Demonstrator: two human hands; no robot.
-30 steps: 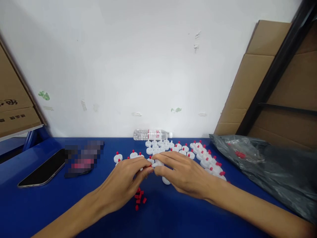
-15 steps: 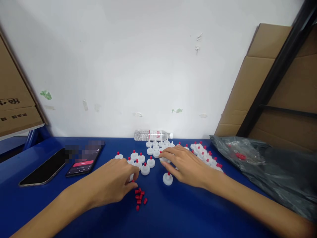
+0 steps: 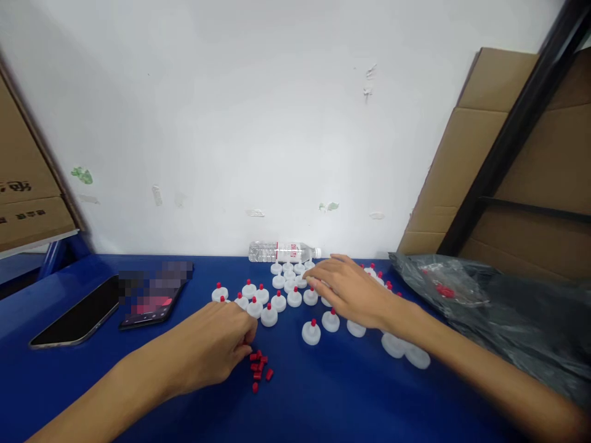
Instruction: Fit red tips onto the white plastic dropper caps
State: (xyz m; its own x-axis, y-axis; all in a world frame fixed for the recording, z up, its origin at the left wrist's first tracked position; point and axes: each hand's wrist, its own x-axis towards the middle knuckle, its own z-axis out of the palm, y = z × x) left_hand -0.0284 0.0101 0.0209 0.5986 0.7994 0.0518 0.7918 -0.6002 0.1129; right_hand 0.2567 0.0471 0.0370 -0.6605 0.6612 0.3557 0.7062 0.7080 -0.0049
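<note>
Beside the small pile of loose red caps (image 3: 257, 368), my left hand (image 3: 219, 344) is closed, thumb against curled fingers; what it pinches is hidden. My right hand (image 3: 348, 292) reaches over the white round lids, fingers stretched forward and slightly apart. Its fingertips are at the white lids without red tips (image 3: 289, 285) at the back; contact is unclear. Several white lids with red-capped nozzles (image 3: 269, 315) stand upright between the hands, one red-tipped lid (image 3: 311, 333) nearer me. More lids (image 3: 392, 344) show beneath my right forearm.
A clear water bottle (image 3: 286, 251) lies against the white wall. Two phones (image 3: 76, 314) rest on the blue table (image 3: 295, 400) at left. Dark plastic bags (image 3: 489, 320) with red pieces inside lie at right, near cardboard (image 3: 462, 154) and a black post.
My right hand has shifted slightly right and away from a red-tipped lid, which now stands uncovered among the others. My left hand has moved slightly, its fingers curled tighter by the red caps.
</note>
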